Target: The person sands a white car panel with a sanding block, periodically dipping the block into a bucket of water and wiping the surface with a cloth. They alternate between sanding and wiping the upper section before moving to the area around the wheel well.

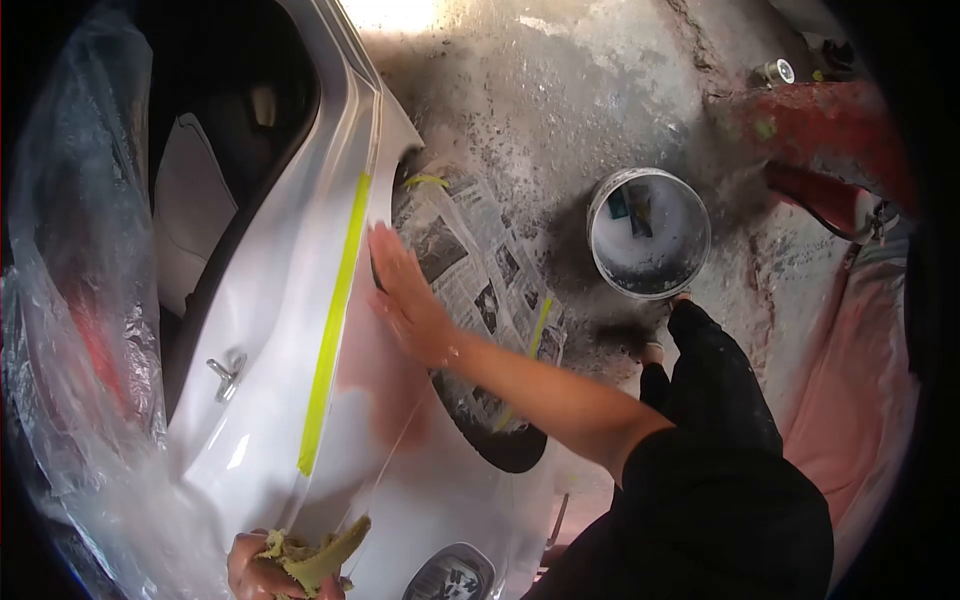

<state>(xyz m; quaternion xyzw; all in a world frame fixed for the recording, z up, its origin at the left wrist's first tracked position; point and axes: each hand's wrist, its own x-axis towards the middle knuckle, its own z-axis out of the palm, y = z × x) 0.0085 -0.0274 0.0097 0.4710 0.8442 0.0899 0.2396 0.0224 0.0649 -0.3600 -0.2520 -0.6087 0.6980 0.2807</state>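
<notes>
My right hand (412,303) lies with its fingers stretched out on the pale car panel (270,290), at the edge of the wheel arch and over a dull pinkish patch (385,375). Nothing shows in that hand. A strip of yellow-green tape (335,330) runs along the panel just left of it. Newspaper (480,270) covers the wheel beside my fingers and wrist. At the bottom left, my left hand (255,568) is closed around a crumpled yellowish cloth or sponge (325,560), over the panel. Its lower part is cut off by the frame.
A bucket (650,235) with whitish liquid and dark pieces in it stands on the wet floor right of the wheel. Clear plastic sheeting (85,270) hangs at the left. A red surface (820,125) and a pinkish panel (850,380) are at the right.
</notes>
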